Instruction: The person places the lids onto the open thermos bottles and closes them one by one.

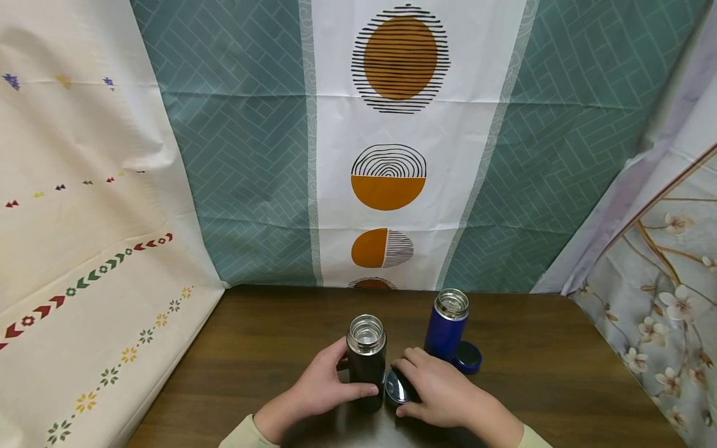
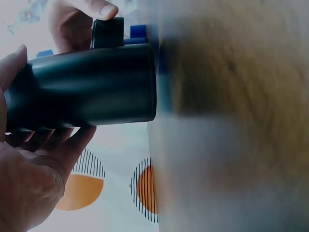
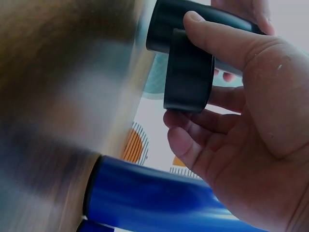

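My left hand grips a black thermos bottle, fingers round its far side and thumb across the front. The bottle is upright with its steel mouth uncovered. Close on its right, my right hand holds a black lid between thumb and fingers. In the head view the lid is tilted, its shiny round face toward the bottle. From the right wrist the lid shows side-on, thumb on one edge and fingertips at the other. Just beyond that hand stands a blue thermos bottle, also uncovered.
A blue lid with a dark top lies right of the blue bottle's base. The brown wooden table ends at a patterned curtain behind. Cloths hang at the left and right.
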`<state>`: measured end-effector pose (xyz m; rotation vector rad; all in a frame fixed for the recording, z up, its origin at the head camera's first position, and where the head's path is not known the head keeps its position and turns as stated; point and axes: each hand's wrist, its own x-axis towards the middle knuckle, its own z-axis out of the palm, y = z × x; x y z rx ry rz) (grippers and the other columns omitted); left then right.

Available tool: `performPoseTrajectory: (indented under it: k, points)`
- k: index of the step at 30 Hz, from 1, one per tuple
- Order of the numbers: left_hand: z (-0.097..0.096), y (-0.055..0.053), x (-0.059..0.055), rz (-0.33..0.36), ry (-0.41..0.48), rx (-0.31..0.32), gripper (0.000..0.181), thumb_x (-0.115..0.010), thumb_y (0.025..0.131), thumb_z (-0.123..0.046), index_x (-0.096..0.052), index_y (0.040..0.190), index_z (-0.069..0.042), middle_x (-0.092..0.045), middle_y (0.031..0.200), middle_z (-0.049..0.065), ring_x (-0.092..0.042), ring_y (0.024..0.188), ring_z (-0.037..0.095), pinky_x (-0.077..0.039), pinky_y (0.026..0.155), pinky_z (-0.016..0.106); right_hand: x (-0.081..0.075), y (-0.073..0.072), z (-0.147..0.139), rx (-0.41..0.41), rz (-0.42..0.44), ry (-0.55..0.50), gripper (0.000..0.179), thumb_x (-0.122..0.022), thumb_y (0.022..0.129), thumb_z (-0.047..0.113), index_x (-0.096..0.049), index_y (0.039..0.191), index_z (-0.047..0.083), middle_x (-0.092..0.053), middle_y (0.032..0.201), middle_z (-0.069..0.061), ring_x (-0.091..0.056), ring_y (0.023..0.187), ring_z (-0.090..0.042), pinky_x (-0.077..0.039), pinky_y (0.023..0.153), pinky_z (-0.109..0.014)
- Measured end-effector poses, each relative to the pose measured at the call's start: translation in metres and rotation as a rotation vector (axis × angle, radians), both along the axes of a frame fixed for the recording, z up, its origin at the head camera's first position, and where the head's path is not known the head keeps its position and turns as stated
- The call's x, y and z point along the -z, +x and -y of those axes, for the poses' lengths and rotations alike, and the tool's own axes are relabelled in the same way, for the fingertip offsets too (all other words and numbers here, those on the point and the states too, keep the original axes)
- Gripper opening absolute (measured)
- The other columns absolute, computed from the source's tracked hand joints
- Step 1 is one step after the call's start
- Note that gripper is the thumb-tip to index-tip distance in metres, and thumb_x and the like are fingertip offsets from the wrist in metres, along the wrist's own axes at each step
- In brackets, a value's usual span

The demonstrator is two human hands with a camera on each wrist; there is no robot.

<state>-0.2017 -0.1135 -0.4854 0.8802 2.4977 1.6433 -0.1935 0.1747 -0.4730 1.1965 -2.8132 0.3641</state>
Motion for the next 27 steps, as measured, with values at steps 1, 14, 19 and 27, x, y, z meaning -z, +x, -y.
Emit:
performPoseTrajectory:
  k: [1, 14, 19, 27]
  points:
    - [-0.001, 0.001, 0.001, -0.003, -0.001, 0.006, 0.072, -0.099, 0.087, -0.039, -0.062, 0.149, -0.032, -0.070, 0.141, -0.013, -0.069, 0.127, 0.017, -0.059, 0.107, 0.048, 0.000, 0.001, -0.002, 0.000, 0.002, -0.003, 0.069, -0.092, 0.090, 0.052, -0.069, 0.141, 0.012, -0.060, 0.119, 0.007, -0.057, 0.106, -0.008, -0.060, 0.089, -0.036]
    - [-0.017, 0.006, 0.007, -0.005, -0.008, 0.065, 0.071, -0.099, 0.087, -0.041, -0.062, 0.147, -0.034, -0.070, 0.141, -0.012, -0.067, 0.129, 0.016, -0.058, 0.107, 0.044, -0.008, 0.017, -0.024, 0.008, -0.021, -0.025, 0.068, -0.092, 0.091, 0.053, -0.069, 0.140, 0.012, -0.060, 0.122, 0.009, -0.058, 0.111, -0.010, -0.060, 0.093, -0.038]
    - [-0.020, 0.007, 0.007, -0.029, -0.004, 0.070, 0.072, -0.099, 0.086, -0.040, -0.062, 0.148, -0.032, -0.070, 0.141, -0.011, -0.067, 0.129, 0.016, -0.059, 0.105, 0.043, -0.013, 0.019, -0.030, 0.040, 0.008, -0.027, 0.067, -0.091, 0.092, 0.053, -0.069, 0.142, 0.014, -0.060, 0.124, 0.010, -0.058, 0.113, -0.009, -0.060, 0.093, -0.041]
    - [-0.024, 0.007, 0.008, -0.057, 0.006, 0.072, 0.072, -0.101, 0.085, -0.037, -0.063, 0.146, -0.030, -0.070, 0.140, -0.010, -0.067, 0.128, 0.016, -0.060, 0.104, 0.043, -0.023, 0.020, -0.036, 0.022, 0.003, -0.054, 0.066, -0.093, 0.091, 0.050, -0.069, 0.140, 0.013, -0.059, 0.123, 0.011, -0.058, 0.111, -0.007, -0.060, 0.093, -0.038]
